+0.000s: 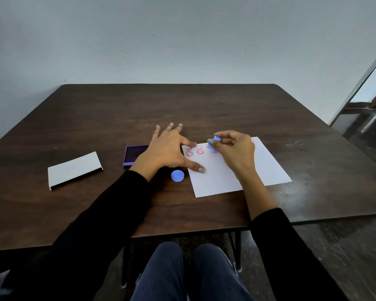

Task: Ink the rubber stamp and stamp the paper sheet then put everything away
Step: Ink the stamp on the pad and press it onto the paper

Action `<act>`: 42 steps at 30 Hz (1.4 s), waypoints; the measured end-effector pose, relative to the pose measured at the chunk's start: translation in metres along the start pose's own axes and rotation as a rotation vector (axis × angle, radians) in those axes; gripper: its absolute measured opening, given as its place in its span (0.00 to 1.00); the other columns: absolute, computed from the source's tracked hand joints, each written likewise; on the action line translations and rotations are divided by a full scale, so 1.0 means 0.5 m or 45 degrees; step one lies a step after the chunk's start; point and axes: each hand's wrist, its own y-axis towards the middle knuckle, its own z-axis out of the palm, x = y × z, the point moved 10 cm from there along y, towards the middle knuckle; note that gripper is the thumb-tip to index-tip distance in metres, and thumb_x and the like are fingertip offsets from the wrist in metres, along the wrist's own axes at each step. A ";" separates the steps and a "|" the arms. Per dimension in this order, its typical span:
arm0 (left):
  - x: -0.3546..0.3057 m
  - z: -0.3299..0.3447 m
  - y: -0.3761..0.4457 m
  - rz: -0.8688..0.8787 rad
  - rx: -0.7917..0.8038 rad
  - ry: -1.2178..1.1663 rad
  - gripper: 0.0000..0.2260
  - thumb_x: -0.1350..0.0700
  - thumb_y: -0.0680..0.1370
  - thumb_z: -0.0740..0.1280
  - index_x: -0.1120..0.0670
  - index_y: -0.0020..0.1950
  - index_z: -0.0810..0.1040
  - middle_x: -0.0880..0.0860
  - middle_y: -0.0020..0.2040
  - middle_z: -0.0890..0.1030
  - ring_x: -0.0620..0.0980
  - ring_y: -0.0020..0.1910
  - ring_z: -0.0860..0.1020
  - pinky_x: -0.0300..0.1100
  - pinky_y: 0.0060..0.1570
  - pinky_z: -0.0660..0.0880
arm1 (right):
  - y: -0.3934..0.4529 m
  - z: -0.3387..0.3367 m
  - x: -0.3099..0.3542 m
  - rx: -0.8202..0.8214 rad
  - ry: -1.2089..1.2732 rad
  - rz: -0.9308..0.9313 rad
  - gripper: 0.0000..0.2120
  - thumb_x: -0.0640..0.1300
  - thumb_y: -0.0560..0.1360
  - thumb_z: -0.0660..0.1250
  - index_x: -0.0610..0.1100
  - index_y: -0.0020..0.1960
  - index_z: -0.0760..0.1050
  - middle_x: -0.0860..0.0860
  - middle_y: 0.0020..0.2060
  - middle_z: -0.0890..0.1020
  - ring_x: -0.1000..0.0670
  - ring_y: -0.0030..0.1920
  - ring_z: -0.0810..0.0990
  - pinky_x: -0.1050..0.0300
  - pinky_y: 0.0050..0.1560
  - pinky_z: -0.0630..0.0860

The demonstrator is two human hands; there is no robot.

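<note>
A white paper sheet lies on the dark wooden table and carries several red smiley prints near its far left corner. My right hand grips a small blue rubber stamp and holds it down on the sheet's far edge. My left hand lies spread flat, its thumb and forefinger pressing the sheet's left edge. An open purple ink pad sits just left of that hand, partly hidden by it. A round blue stamp cap rests on the table beside the sheet.
A white rectangular lid lies on the left part of the table. The near table edge runs above my knees. A wall stands behind the table and a doorway opens at the right.
</note>
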 end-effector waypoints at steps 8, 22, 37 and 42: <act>-0.001 0.008 0.002 0.008 0.042 -0.017 0.39 0.27 0.56 0.67 0.38 0.66 0.70 0.54 0.78 0.50 0.56 0.76 0.44 0.61 0.69 0.35 | -0.010 0.003 0.017 -0.008 -0.088 -0.089 0.12 0.42 0.70 0.73 0.41 0.53 0.81 0.46 0.47 0.85 0.58 0.38 0.77 0.74 0.38 0.68; -0.006 0.006 -0.001 0.003 0.077 -0.022 0.38 0.29 0.59 0.69 0.39 0.67 0.69 0.54 0.78 0.50 0.57 0.76 0.42 0.61 0.69 0.34 | -0.015 0.011 0.018 0.004 -0.218 -0.101 0.11 0.42 0.70 0.73 0.42 0.52 0.81 0.45 0.48 0.85 0.55 0.41 0.78 0.67 0.43 0.71; -0.007 0.006 0.000 0.008 0.067 -0.013 0.38 0.30 0.59 0.69 0.39 0.67 0.69 0.54 0.78 0.50 0.56 0.76 0.42 0.61 0.69 0.35 | 0.003 0.020 0.028 0.039 -0.342 -0.083 0.12 0.43 0.68 0.75 0.40 0.48 0.81 0.45 0.43 0.84 0.56 0.32 0.74 0.70 0.35 0.67; -0.005 0.008 0.000 0.002 0.066 -0.038 0.38 0.30 0.59 0.69 0.39 0.67 0.69 0.53 0.78 0.51 0.56 0.76 0.42 0.61 0.69 0.34 | 0.000 0.025 0.034 0.021 -0.401 -0.098 0.10 0.42 0.69 0.74 0.39 0.49 0.81 0.44 0.44 0.84 0.54 0.38 0.76 0.62 0.41 0.71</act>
